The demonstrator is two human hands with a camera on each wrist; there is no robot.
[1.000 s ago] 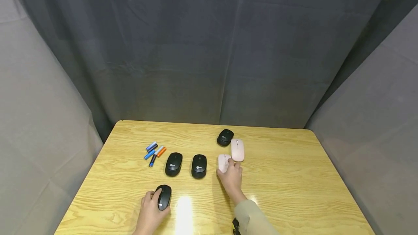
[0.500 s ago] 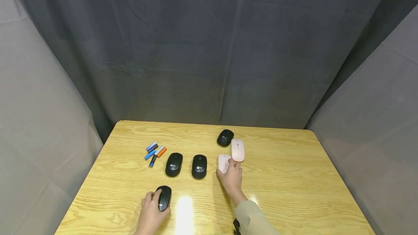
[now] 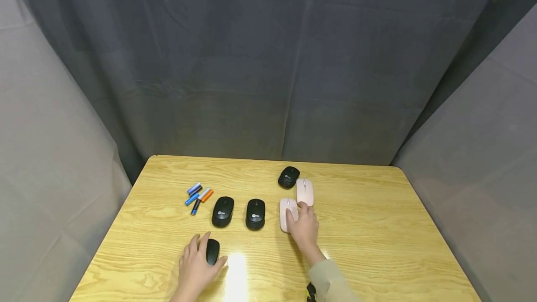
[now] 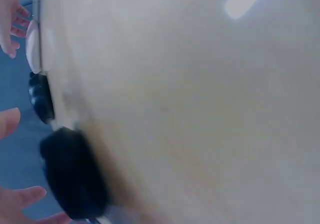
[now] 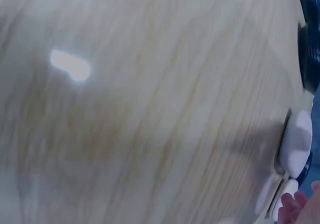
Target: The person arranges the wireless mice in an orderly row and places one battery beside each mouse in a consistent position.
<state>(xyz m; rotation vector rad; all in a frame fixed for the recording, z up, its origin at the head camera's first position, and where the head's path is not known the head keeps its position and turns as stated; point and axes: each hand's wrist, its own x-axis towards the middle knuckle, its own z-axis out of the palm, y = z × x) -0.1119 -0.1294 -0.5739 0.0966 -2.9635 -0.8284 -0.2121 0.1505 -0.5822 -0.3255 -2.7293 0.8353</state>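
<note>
Resting lower centre of the head frame, your right hand (image 3: 304,225) lies with fingers extended on the near pink mouse (image 3: 286,214). Your left hand (image 3: 195,264), fingers spread, touches a black mouse (image 3: 212,251) near the bench (image 3: 377,236) front edge.

Batteries (image 3: 198,196) lie left of two mice (image 3: 239,212) on the table (image 3: 377,227); three mice (image 3: 293,195) cluster right.

A wooden table (image 3: 377,246) carries four black mice, two pink mice and batteries (image 3: 199,196).
</note>
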